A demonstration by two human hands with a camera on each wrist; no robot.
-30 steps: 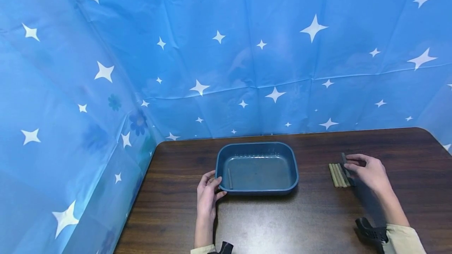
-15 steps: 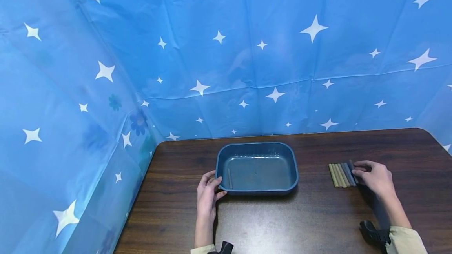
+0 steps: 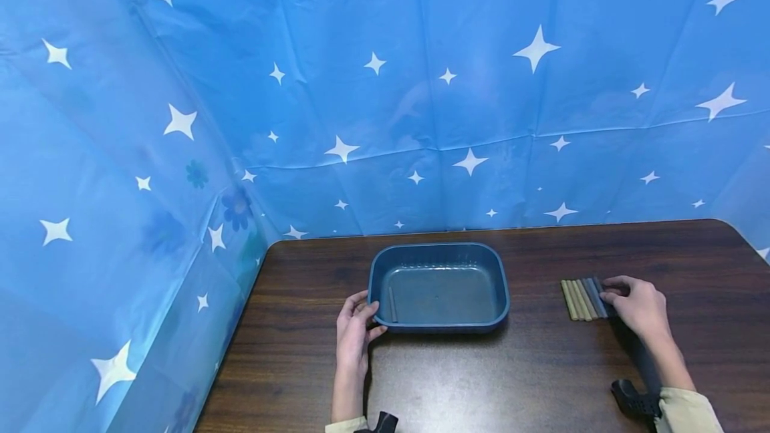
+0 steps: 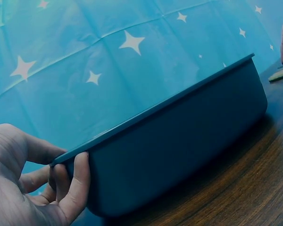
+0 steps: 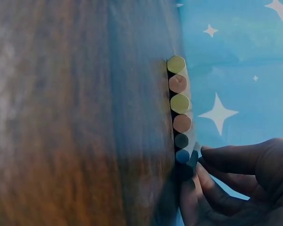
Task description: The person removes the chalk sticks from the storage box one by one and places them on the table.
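Note:
My left hand [image 3: 353, 333] grips the near-left corner of a blue plastic tub [image 3: 439, 327]; in the left wrist view its thumb and fingers pinch the rim. Inside the tub, at the left, lies one thin grey stick [image 3: 392, 304]. To the right is a row of short sticks [image 3: 577, 301], side by side, yellowish ones at the left and blue-grey ones at the right. My right hand [image 3: 640, 306] pinches a dark stick [image 5: 187, 172] at the row's right end. In the right wrist view the row's ends look many-sided, in yellow, orange, dark green and blue.
The brown wooden table [image 3: 517, 373] carries the tub and the row of sticks, with bare wood between them. A blue curtain with white stars [image 3: 421, 119] hangs behind the table and along its left side.
My right hand has brought the dark stick rightward and down, from above the row to its right end. More blue-grey sticks now show there. The left hand and the tub have stayed put.

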